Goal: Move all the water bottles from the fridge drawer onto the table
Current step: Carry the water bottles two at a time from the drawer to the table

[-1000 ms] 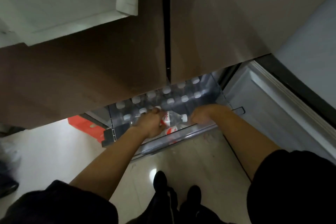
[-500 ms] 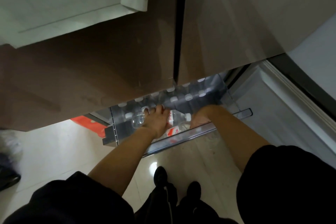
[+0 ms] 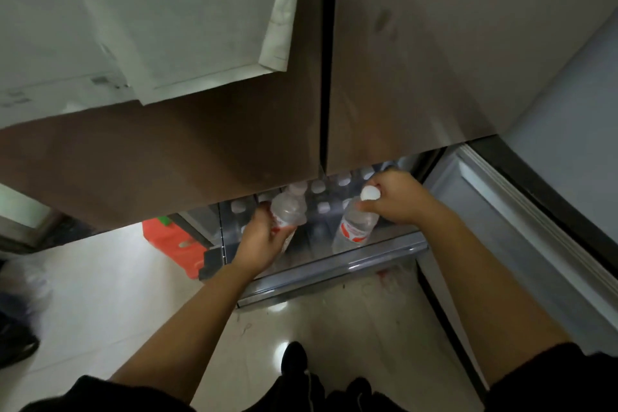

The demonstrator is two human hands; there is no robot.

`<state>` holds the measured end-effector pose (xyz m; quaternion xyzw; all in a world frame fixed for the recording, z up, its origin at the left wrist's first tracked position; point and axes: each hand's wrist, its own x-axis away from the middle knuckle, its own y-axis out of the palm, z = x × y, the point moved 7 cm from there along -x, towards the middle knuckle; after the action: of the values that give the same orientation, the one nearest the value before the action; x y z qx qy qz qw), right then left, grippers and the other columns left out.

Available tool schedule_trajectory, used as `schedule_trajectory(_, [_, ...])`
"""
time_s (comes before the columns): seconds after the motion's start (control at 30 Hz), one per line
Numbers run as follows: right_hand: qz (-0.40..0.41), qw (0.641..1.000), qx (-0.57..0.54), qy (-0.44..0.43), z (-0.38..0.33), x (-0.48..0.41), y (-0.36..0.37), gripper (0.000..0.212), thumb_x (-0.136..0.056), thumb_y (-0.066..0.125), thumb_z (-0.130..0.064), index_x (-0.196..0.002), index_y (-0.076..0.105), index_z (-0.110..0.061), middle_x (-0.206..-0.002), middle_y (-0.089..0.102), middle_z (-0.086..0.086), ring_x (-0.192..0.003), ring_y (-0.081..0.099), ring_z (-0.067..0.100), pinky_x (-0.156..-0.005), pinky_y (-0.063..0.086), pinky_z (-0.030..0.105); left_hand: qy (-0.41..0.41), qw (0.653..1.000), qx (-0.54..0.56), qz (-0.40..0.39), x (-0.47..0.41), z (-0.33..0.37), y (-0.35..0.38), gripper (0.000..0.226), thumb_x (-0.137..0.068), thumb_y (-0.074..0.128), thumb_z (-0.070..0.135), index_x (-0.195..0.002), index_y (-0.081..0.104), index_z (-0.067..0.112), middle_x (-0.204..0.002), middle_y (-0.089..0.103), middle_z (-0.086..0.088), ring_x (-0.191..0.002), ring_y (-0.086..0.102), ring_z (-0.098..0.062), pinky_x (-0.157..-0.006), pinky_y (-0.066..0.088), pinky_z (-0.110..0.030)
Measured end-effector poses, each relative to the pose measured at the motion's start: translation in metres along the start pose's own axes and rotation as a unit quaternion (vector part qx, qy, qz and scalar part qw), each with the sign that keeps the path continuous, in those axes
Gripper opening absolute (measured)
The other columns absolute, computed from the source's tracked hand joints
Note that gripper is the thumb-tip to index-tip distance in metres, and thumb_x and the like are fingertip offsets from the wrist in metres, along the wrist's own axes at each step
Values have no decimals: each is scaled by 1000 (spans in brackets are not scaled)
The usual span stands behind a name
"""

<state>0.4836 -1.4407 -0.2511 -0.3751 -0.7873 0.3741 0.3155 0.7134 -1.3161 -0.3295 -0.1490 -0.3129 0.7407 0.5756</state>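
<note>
Lower centre, above the clear plastic fridge drawer (image 3: pixel 334 266): left hand (image 3: pixel 264 239) fingers clamp a clear red-labelled water bottle (image 3: pixel 289 211); right hand (image 3: pixel 396 202) fingers clamp the second bottle (image 3: pixel 356 227) at its neck. Best to lift both straight up, clear of the standing rows.

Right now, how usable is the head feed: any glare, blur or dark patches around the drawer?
Head view: dim overall; the drawer sits in shadow under the fridge doors; small glare spots on the floor; left edge blurred; wide-angle bending at the borders.
</note>
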Motion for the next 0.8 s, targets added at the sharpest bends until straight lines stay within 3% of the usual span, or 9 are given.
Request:
schedule_trajectory(0.17, [199,975,-93,33,-5,29,22,9,-87,71,-19,-95,68,-17,-112,54,8,-88,58,23,-77,43,27,-45,996,72,35,18,-6,-3,81,-72,85,27,-128,26,27,-118,54,4,-110,57,-20,-94,50,-41])
schedule_trajectory(0.27, [195,972,-119,54,-3,39,47,55,-82,77,-17,-131,52,-21,-130,44,8,-107,56,27,-81,45,29,-70,995,57,38,19,-11,-5,85,-64,84,26,-132,33,17,-120,44,-4,-115,50,-28,-95,46,-40])
schedule_trajectory(0.33, [173,976,-117,66,-1,37,57,85,-80,78,-15,-149,31,-27,-141,41,10,-119,53,30,-89,50,39,-94,991,87,45,18,-16,-7,85,-57,80,35,-127,33,24,-124,45,-7,-115,50,-29,-95,46,-40])
schedule_trajectory(0.4, [185,971,-122,87,2,35,57,95,-84,75,-16,-156,15,-28,-148,42,12,-123,54,35,-92,49,45,-104,988,104,45,19,-18,-5,86,-55,78,42,-124,28,34,-128,48,-7,-116,53,-28,-96,48,-42])
schedule_trajectory(0.47, [225,953,-159,122,8,36,53,105,-85,76,-20,-158,0,-28,-143,50,14,-115,60,36,-89,50,45,-103,988,105,37,18,-17,-2,88,-62,85,37,-125,25,36,-129,53,-4,-116,56,-27,-97,50,-44])
schedule_trajectory(0.53, [245,926,-228,176,18,38,56,120,-80,82,-24,-156,-12,-32,-119,63,8,-94,63,29,-83,49,41,-95,990,96,35,17,-16,0,90,-69,89,27,-132,25,28,-131,55,-5,-117,57,-29,-98,50,-42])
schedule_trajectory(0.6, [217,919,-243,222,28,37,65,117,-77,83,-29,-156,-2,-28,-105,65,5,-88,60,26,-81,48,40,-81,992,89,37,16,-14,0,88,-73,87,22,-136,26,19,-130,55,-5,-119,56,-29,-97,48,-38])
schedule_trajectory(0.7, [158,951,-162,213,25,31,70,72,-77,82,-31,-136,42,-15,-114,67,12,-105,64,36,-83,51,42,-83,988,105,73,27,-9,-10,78,-76,85,20,-131,30,18,-114,54,7,-112,57,-23,-91,47,-31])
schedule_trajectory(0.8, [164,958,-170,163,11,39,71,65,-77,82,-33,-130,47,-20,-118,67,11,-107,64,35,-81,52,37,-73,981,120,137,55,1,-23,72,-74,86,18,-123,33,20,-107,52,17,-104,57,-13,-84,46,-19])
